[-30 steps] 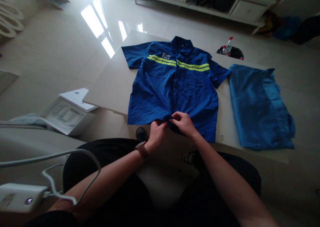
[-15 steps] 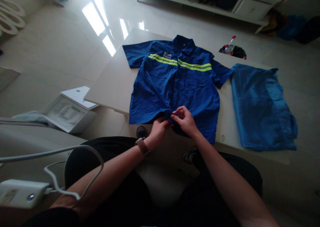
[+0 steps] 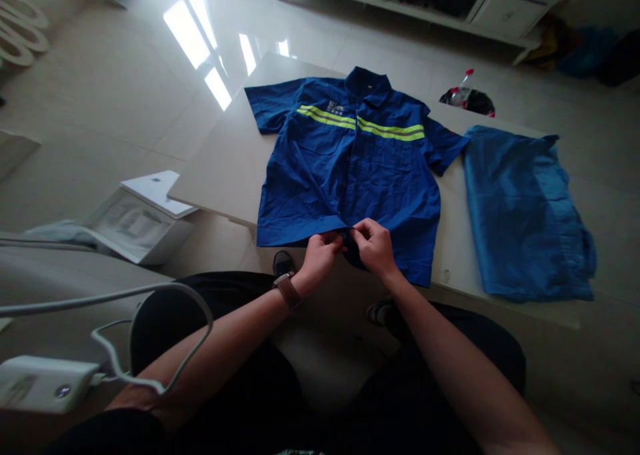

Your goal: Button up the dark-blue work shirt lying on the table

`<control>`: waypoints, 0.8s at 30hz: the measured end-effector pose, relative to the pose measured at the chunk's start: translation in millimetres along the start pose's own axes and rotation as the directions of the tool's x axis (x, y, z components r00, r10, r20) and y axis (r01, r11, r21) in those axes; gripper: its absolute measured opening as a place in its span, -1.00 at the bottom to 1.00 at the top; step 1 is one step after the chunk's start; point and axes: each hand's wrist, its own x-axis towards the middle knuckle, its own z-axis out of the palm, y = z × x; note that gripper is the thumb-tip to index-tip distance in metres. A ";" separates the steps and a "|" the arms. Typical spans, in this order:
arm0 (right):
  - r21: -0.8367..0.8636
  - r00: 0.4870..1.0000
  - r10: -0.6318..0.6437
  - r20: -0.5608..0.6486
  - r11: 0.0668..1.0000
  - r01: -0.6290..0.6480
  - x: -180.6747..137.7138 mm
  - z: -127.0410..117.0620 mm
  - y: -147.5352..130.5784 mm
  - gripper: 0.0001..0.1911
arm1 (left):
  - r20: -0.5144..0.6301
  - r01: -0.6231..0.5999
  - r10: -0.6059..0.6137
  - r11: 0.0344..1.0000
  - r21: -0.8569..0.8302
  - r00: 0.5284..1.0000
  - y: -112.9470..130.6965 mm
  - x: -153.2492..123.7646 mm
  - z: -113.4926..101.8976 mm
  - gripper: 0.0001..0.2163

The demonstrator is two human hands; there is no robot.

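Observation:
A blue short-sleeved work shirt (image 3: pixel 310 181) with yellow-green reflective stripes lies front up on the table, its collar at the far side. Its hem hangs at the near table edge. Left of the front opening, my left hand (image 3: pixel 321 253) pinches the bottom hem. Just to the right, my right hand (image 3: pixel 374 245) closes its fingers on the hem at the other side of the opening. Fingertips of both hands nearly meet, and the bit of cloth between them is partly hidden. A brown-strapped watch (image 3: pixel 287 291) is on my left wrist.
Folded lighter-blue cloth (image 3: pixel 525 221) lies on the right of the pale table (image 3: pixel 215 168). An open white box (image 3: pixel 140 221) stands on the floor at left. A white power bank (image 3: pixel 45 383) with a cable is by my left arm. Bottles (image 3: pixel 463 91) stand behind the table.
My hands have shifted slightly down and apart at the hem. The bunched cloth there lies flatter, and my right fingers have moved from above the edge onto it.

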 end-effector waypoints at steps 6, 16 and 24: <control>0.066 0.996 -0.048 0.078 0.997 0.043 1.4 -3.2 -1.0 -0.84 | 0.009 0.021 -0.022 0.999 0.025 1.000 0.5 3.5 -2.4 -0.89; -0.044 0.886 -0.097 0.453 0.990 0.131 8.0 -24.1 9.3 -0.85 | -0.253 0.298 -0.406 0.878 -0.375 0.878 -11.6 -19.6 -12.1 -0.86; -0.376 0.902 -0.149 0.405 0.872 0.313 13.6 -4.7 42.3 -0.65 | -0.423 0.482 -0.436 0.876 0.003 0.794 -56.1 -35.4 -29.4 -0.82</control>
